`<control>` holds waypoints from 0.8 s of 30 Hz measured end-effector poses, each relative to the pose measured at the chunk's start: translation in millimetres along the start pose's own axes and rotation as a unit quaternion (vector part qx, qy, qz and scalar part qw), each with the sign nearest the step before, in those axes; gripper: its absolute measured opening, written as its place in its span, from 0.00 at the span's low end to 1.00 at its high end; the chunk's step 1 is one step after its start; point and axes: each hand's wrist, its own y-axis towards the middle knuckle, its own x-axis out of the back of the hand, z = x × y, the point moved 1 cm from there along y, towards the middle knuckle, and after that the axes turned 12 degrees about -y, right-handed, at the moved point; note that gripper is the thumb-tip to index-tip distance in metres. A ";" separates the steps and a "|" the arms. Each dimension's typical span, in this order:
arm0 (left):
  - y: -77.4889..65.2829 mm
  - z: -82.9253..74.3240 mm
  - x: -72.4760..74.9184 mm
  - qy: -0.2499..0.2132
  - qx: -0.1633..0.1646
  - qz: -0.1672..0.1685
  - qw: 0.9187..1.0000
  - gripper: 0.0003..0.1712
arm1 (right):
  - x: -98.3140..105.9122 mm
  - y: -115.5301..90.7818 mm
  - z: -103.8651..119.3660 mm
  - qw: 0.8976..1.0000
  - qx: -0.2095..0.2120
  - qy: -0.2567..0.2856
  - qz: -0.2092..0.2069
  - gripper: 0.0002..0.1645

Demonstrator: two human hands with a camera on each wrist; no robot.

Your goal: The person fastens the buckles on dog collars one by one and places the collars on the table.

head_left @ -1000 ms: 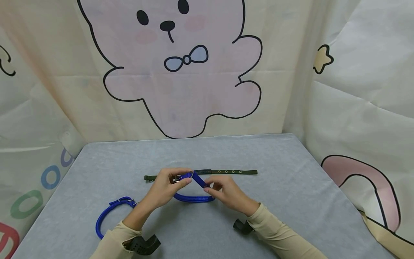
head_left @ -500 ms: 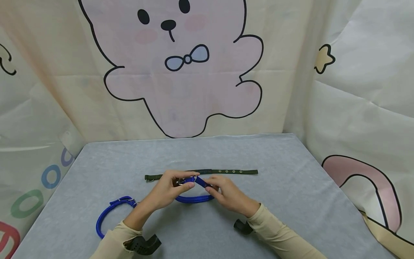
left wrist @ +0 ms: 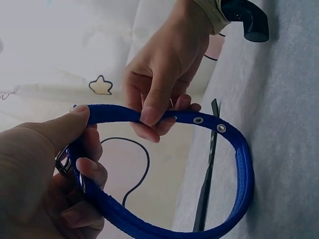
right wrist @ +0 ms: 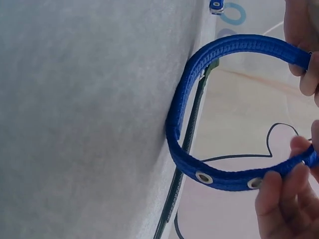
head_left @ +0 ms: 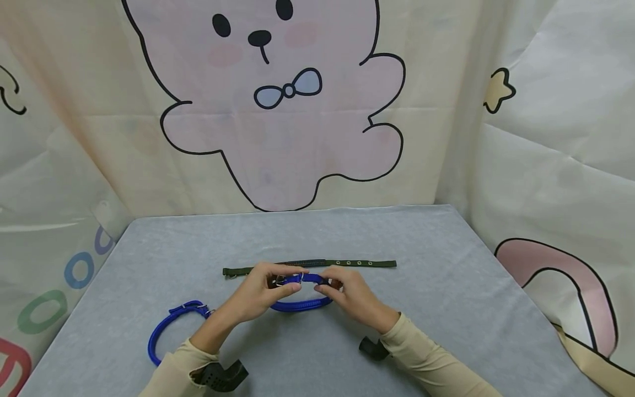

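Note:
A blue collar (head_left: 301, 305), bent into a loop, is held up between both hands above the grey table. My left hand (head_left: 258, 291) pinches its buckle end, thumb against the strap; the metal buckle (left wrist: 62, 164) shows beside the fingers in the left wrist view. With thumb and fingertips, my right hand (head_left: 356, 296) grips the strap section that has metal eyelets (right wrist: 203, 177). Between the hands the upper strap runs nearly level, and the padded part of the loop hangs below. The fingers partly hide the buckle and the strap's tip.
A second blue collar (head_left: 155, 337), buckled in a ring, lies at the left beside the left forearm. Behind the hands a dark green collar (head_left: 364, 263) lies stretched out flat across the table (head_left: 446, 331). Printed curtains stand around the back and sides.
The strap between the hands has gone from slanting down rightward to nearly level. My left hand has shifted slightly right and down, while both hands keep their grip on the collar.

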 end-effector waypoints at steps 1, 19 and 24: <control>0.1 -0.1 -0.2 0.003 0.001 0.001 1.000 0.18 | 0.1 -0.1 0.5 1.000 -0.003 -0.003 -0.010 0.08; 0.8 4.5 -2.7 0.048 0.025 -0.039 0.998 0.19 | -0.5 -1.5 6.7 0.993 0.024 -0.090 -0.079 0.05; 0.3 4.8 -3.7 0.031 0.030 -0.027 0.999 0.18 | -1.3 -1.0 5.7 0.995 0.052 -0.055 -0.065 0.06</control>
